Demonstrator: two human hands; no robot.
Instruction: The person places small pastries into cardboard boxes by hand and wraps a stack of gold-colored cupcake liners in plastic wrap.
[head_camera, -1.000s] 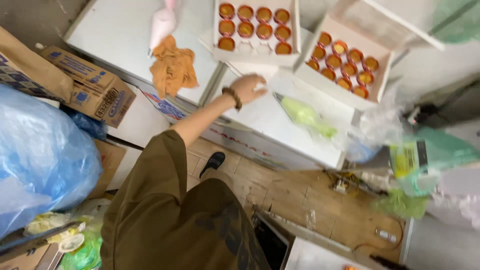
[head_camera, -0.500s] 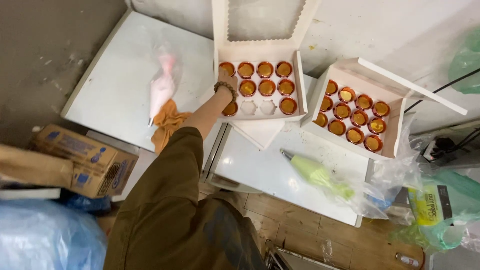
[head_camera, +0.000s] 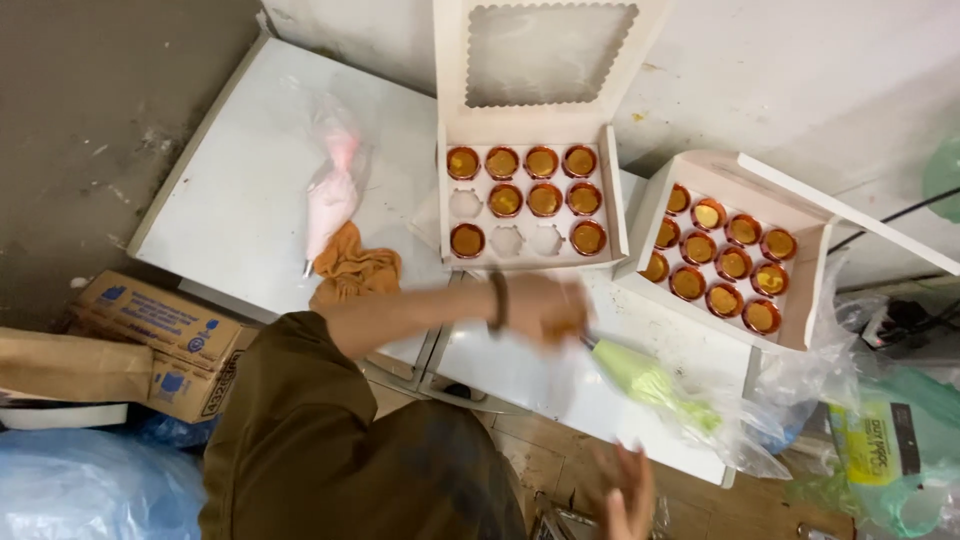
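Here we look down as our left hand (head_camera: 540, 308), blurred with motion and wearing a dark wristband, reaches across the white worktop (head_camera: 240, 190) to the nozzle end of a green piping bag (head_camera: 655, 385) that lies just below two open white bakery boxes. The fingers look curled around something brownish, perhaps a cupcake, but the blur is too heavy for us to tell what, or whether they grip at all. Our right hand (head_camera: 625, 495) hangs low over the floor with its fingers spread, holding nothing. The near box (head_camera: 524, 203) has three empty cups among its brown cupcakes; the far box (head_camera: 728, 255) is full and sits tilted at the worktop's corner. A pink piping bag (head_camera: 332, 195) rests on an orange cloth (head_camera: 355, 270) to the left. The risks, as we judge them: the green piping bag lies close to the front edge with its loose plastic tail trailing over it, so a hasty swipe could drag it to the floor or squeeze icing out; a sleeve passing close could nudge the near box; and the tilted far box could slide if bumped.
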